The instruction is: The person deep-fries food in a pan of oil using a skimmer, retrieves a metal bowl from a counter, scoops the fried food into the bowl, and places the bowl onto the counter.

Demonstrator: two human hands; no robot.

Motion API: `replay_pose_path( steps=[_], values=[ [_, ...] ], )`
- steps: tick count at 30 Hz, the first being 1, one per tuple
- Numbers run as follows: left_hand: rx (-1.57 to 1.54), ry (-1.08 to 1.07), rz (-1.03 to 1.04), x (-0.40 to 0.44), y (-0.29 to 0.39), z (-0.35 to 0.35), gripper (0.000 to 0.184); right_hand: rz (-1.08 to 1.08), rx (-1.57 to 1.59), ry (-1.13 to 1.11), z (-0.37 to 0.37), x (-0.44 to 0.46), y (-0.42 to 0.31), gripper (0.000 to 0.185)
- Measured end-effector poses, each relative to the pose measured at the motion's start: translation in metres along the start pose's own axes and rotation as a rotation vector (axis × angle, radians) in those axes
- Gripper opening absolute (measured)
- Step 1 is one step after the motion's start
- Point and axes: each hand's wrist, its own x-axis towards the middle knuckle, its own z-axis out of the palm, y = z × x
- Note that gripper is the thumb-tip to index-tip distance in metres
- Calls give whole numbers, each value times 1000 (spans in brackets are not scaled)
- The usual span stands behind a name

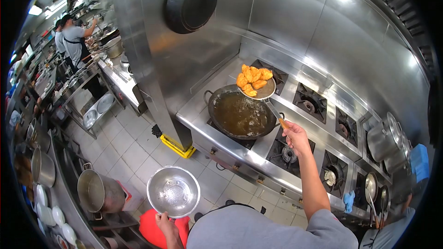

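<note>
My right hand [296,136] is closed round the wooden handle of a skimmer [265,93]. Several golden fried pieces [250,79] lie heaped in its round mesh head, which is raised over the back rim of a wok [215,116]. Dark oil [240,114] with bubbles fills much of that wok, which sits on the stove. Low in front of my body, my left hand [165,223] grips the rim of a metal colander [173,191]. The colander has holes in its base and nothing lies in it.
Gas burners [287,153] line the stove [272,168] to the right. A black pan [191,3] hangs on the steel wall. A large pot [99,191] stands at left, near a red container [154,228]. Co-workers [75,41] stand at the far left. A yellow frame [177,147] lies on the floor.
</note>
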Motion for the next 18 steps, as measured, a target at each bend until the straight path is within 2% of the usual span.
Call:
replay_pose_path(
  steps=[9,18],
  values=[
    [57,9,4,4,4,12,14,51,-2,6,-3,-7,11,43],
    [52,-72,-2,11,2,30,14,58,-4,19,-4,-8,13,41]
  ],
)
